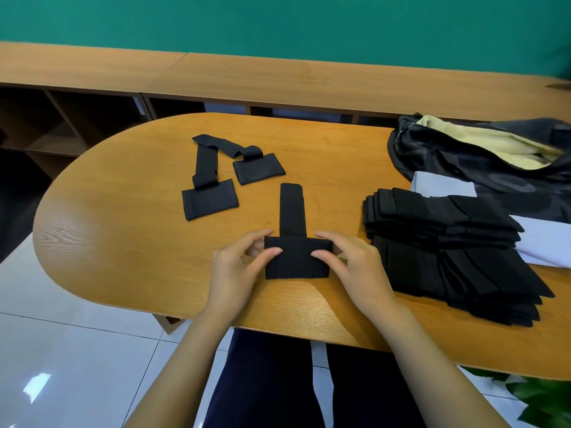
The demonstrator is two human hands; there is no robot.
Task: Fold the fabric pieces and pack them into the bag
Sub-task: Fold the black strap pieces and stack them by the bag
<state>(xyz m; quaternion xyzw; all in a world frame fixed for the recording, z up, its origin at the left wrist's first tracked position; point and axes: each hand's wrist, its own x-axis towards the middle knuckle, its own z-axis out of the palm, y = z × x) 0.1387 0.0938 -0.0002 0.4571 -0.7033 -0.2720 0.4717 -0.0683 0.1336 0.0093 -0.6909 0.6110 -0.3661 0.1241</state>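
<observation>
A black T-shaped fabric piece (pixel 293 223) lies near the table's front edge, its strap pointing away from me. My left hand (pixel 236 273) pinches the left end of its wide pad, thumb on top. My right hand (pixel 352 267) pinches the right end the same way. Further back on the table lies another black fabric piece (pixel 213 193), two pads joined by a long strap. At the right sits a stack of black fabric pieces (pixel 457 254). A dark bag (pixel 482 168) with pale yellow lining lies open at the back right.
The oval wooden table (pixel 123 242) ends close to my lap. White sheets (pixel 543 242) lie under the stack and the bag. A wooden shelf unit (pixel 278 78) runs along the green wall. A green plant (pixel 540 396) shows at the bottom right.
</observation>
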